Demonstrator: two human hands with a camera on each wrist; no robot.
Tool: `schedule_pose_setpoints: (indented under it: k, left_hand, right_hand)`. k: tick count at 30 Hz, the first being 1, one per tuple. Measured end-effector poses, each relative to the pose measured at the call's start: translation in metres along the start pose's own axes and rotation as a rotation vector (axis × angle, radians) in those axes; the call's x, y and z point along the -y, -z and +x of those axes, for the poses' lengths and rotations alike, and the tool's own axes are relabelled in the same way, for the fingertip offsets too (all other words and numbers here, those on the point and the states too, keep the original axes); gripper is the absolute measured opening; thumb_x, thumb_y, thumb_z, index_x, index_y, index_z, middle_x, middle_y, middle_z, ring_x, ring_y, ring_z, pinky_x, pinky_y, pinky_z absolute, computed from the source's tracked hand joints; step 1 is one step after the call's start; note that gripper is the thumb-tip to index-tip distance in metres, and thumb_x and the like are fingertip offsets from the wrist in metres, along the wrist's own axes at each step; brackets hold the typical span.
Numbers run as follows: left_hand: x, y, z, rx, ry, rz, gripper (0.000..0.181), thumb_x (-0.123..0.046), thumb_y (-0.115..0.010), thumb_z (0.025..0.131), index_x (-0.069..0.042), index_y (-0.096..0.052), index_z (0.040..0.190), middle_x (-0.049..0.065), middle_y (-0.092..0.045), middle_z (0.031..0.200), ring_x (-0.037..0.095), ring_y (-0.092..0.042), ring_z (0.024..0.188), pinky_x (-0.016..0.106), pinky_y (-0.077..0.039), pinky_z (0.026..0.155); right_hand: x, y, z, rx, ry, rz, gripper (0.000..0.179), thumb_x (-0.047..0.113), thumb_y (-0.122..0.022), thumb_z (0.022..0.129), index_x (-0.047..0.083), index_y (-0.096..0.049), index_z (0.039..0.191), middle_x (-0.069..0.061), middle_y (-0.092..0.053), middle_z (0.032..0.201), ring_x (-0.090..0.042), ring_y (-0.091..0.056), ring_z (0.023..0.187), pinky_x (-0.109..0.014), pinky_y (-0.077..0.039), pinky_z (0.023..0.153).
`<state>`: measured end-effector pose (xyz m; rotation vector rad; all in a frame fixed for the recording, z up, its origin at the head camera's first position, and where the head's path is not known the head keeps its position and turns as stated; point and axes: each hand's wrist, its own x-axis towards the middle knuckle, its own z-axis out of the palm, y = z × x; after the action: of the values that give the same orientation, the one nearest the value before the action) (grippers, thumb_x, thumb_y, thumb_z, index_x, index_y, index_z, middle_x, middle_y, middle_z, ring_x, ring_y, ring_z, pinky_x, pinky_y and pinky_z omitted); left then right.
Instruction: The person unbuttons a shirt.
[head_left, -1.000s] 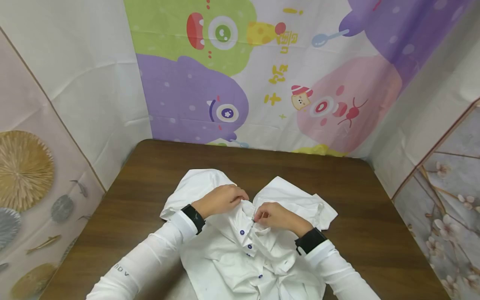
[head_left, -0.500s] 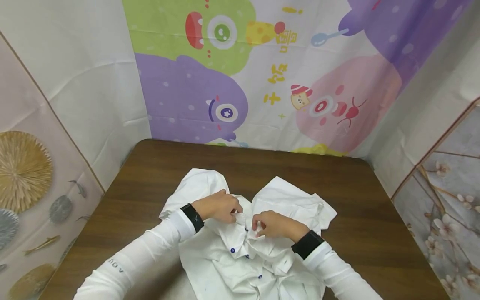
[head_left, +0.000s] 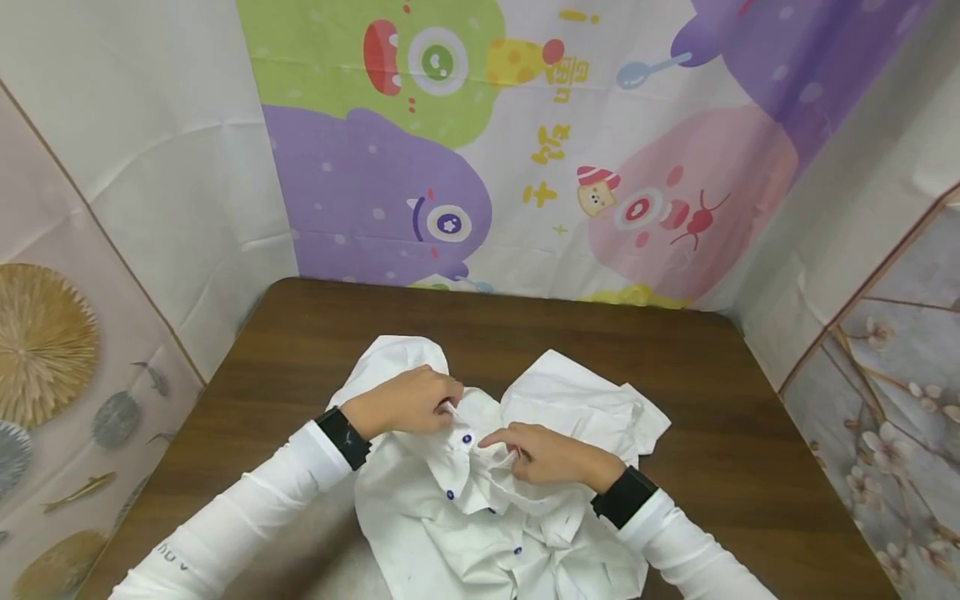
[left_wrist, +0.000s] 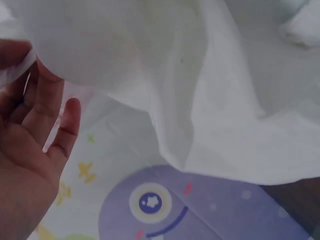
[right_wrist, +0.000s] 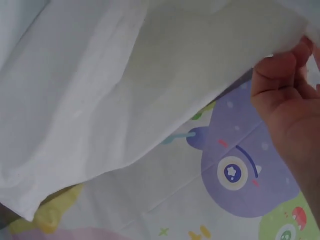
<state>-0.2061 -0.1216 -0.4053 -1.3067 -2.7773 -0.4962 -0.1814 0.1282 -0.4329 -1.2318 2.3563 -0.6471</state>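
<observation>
A white shirt with dark blue buttons lies rumpled on the table, its short sleeves spread toward the far side. My left hand pinches the shirt's front near the collar, on the button side. In the left wrist view its fingertips are partly hidden by cloth. Just right of the top visible button, my right hand holds the opposite front edge, its index finger pointing left across the gap. The right wrist view shows that hand's curled fingers against the white fabric. Black bands circle both wrists.
The brown wooden table reaches back to a hanging cloth printed with cartoon monsters. Pale curtains with printed patterns stand along the left and right sides. Bare wood shows behind the shirt and to its right.
My left hand has moved left, drawing the buttoned front edge with it, so the top button is now exposed. My right hand has moved slightly down from the collar, its index finger now extended.
</observation>
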Motion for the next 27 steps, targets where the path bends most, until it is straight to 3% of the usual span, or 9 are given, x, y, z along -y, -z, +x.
schedule_pose_setpoints:
  k: [4,8,10,13,15,18,22,27]
  left_hand:
    - [0.004,0.016,-0.005,-0.141,0.065,-0.113,0.010,-0.006,-0.057,0.075,-0.015,-0.053,0.073,-0.007,-0.052,0.070,0.006,-0.046,0.063,0.020,-0.040,0.060]
    - [0.005,0.028,-0.008,-0.255,0.074,-0.249,0.011,-0.003,-0.052,0.078,-0.013,-0.052,0.082,-0.001,-0.063,0.090,0.012,-0.057,0.082,0.026,-0.046,0.072]
    - [0.003,0.032,-0.009,-0.266,0.068,-0.357,0.015,0.001,-0.046,0.080,-0.013,-0.049,0.086,0.001,-0.065,0.103,0.014,-0.060,0.093,0.027,-0.046,0.076]
    - [0.000,0.035,-0.010,-0.224,0.051,-0.543,0.020,0.006,-0.037,0.083,-0.012,-0.044,0.089,0.005,-0.066,0.113,0.016,-0.060,0.104,0.026,-0.046,0.076]
    - [-0.003,0.037,-0.010,-0.196,0.034,-0.635,0.023,0.008,-0.034,0.084,-0.011,-0.043,0.091,0.006,-0.066,0.112,0.016,-0.060,0.106,0.025,-0.046,0.076]
    - [-0.007,0.038,-0.011,-0.178,0.001,-0.704,0.024,0.011,-0.031,0.084,-0.009,-0.042,0.093,0.009,-0.067,0.109,0.018,-0.060,0.105,0.024,-0.046,0.078]
    - [-0.008,0.042,-0.011,-0.214,-0.020,-0.703,0.025,0.012,-0.033,0.083,-0.008,-0.043,0.093,0.008,-0.067,0.104,0.017,-0.061,0.100,0.023,-0.046,0.079]
    - [-0.005,0.048,-0.014,-0.273,-0.037,-0.643,0.022,0.011,-0.040,0.083,-0.008,-0.049,0.089,0.004,-0.068,0.098,0.016,-0.062,0.097,0.024,-0.044,0.083]
  right_hand:
    - [0.000,0.001,0.002,0.022,0.003,-0.019,0.051,-0.009,-0.047,0.074,0.013,-0.062,0.117,0.000,-0.052,0.082,-0.007,-0.047,0.074,-0.019,-0.041,0.069]
    - [-0.001,0.006,0.004,0.080,-0.037,0.035,0.052,-0.015,-0.038,0.076,0.014,-0.065,0.109,-0.002,-0.057,0.086,-0.008,-0.051,0.075,-0.020,-0.042,0.069]
    - [-0.001,0.009,0.005,0.101,-0.093,0.143,0.049,-0.015,-0.035,0.081,0.014,-0.064,0.108,-0.004,-0.058,0.086,-0.009,-0.053,0.070,-0.021,-0.044,0.064]
    - [-0.001,0.011,0.008,0.117,-0.178,0.318,0.042,-0.010,-0.033,0.090,0.013,-0.063,0.110,-0.009,-0.057,0.081,-0.012,-0.053,0.054,-0.023,-0.046,0.053]
    - [0.000,0.011,0.011,0.127,-0.218,0.350,0.037,-0.004,-0.035,0.094,0.014,-0.063,0.110,-0.008,-0.054,0.074,-0.012,-0.048,0.046,-0.023,-0.044,0.048]
    - [0.000,0.010,0.015,0.123,-0.151,0.170,0.033,-0.004,-0.042,0.092,0.015,-0.066,0.106,-0.003,-0.053,0.074,-0.007,-0.045,0.054,-0.019,-0.041,0.053]
    - [0.002,0.011,0.016,0.063,-0.084,-0.175,0.027,-0.002,-0.052,0.084,0.017,-0.069,0.093,-0.001,-0.051,0.081,-0.008,-0.044,0.065,-0.019,-0.038,0.061]
    - [0.003,0.026,0.008,-0.039,-0.138,-0.419,0.008,0.008,-0.063,0.081,0.015,-0.065,0.082,-0.002,-0.050,0.084,-0.015,-0.051,0.066,-0.026,-0.044,0.060]
